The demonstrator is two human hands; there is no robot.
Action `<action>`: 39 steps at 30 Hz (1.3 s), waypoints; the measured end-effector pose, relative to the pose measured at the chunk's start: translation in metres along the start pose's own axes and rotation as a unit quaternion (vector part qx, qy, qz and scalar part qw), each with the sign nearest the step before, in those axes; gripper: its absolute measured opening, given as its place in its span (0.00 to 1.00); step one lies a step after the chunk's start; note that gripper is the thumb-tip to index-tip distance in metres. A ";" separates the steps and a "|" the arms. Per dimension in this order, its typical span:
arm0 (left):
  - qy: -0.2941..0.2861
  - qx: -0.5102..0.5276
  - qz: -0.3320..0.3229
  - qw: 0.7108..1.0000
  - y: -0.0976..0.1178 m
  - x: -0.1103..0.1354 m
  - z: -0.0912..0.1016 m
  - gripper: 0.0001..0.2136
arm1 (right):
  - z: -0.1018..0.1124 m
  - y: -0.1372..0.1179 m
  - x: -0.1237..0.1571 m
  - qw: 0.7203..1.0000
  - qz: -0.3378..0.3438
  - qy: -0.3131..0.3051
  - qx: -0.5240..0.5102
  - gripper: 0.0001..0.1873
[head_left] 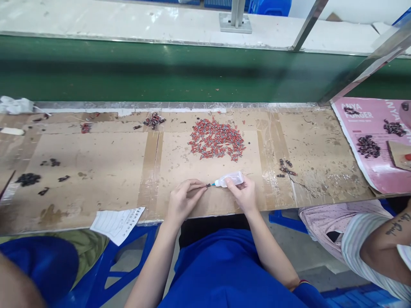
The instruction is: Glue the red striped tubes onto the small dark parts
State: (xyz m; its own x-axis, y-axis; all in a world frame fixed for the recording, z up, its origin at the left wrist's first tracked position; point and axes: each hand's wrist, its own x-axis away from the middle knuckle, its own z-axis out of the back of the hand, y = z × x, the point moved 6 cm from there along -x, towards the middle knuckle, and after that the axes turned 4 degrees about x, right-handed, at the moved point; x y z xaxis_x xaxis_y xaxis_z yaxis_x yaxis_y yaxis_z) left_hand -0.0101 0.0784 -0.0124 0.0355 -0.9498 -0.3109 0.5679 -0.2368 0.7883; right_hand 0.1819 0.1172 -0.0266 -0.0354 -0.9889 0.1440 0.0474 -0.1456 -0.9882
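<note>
My left hand [186, 199] pinches a small dark part [208, 185] between thumb and fingers, low over the cardboard-covered table [122, 171]. In my right hand [243, 192] is a clear squeeze bottle [233, 179], lying almost level. Its thin blue tip points left and meets or nearly meets the dark part; contact is too small to make out. Beyond both hands spreads a wide pile of small red-and-black parts [218, 139].
Small heaps of dark parts [28, 179] lie at left, more dark pieces [287, 167] at right. A paper sheet [118, 223] overhangs the front edge. A pink poster [369, 145] covers the right end. A green belt [160, 70] runs behind. People sit on both sides.
</note>
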 end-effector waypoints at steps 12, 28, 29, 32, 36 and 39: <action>0.011 0.018 0.007 1.000 -0.005 0.002 -0.002 0.06 | -0.001 -0.003 0.000 1.000 0.012 -0.008 0.019 0.10; -0.002 0.038 0.033 0.999 -0.005 -0.002 -0.001 0.04 | 0.000 -0.003 0.000 1.000 0.012 -0.004 0.011 0.11; -0.002 0.040 0.031 0.999 -0.005 -0.002 -0.002 0.04 | -0.001 -0.003 0.000 1.000 0.013 -0.007 0.014 0.11; 0.000 0.042 0.028 0.999 -0.004 -0.002 -0.001 0.04 | -0.001 -0.002 0.000 1.000 0.013 -0.011 0.024 0.11; 0.004 0.043 0.042 0.998 -0.006 -0.002 -0.002 0.05 | 0.000 -0.003 -0.001 0.999 0.017 -0.012 0.033 0.10; 0.006 0.049 0.055 0.997 -0.008 0.000 -0.002 0.06 | 0.001 -0.005 -0.001 0.999 0.023 -0.005 0.035 0.10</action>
State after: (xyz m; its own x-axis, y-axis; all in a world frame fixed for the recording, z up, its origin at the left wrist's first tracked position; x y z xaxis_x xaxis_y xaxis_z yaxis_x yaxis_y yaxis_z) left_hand -0.0131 0.0811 -0.0195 0.1032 -0.9686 -0.2261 0.4778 -0.1511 0.8654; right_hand 0.1828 0.1185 -0.0213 -0.0223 -0.9948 0.0990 0.1190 -0.1009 -0.9877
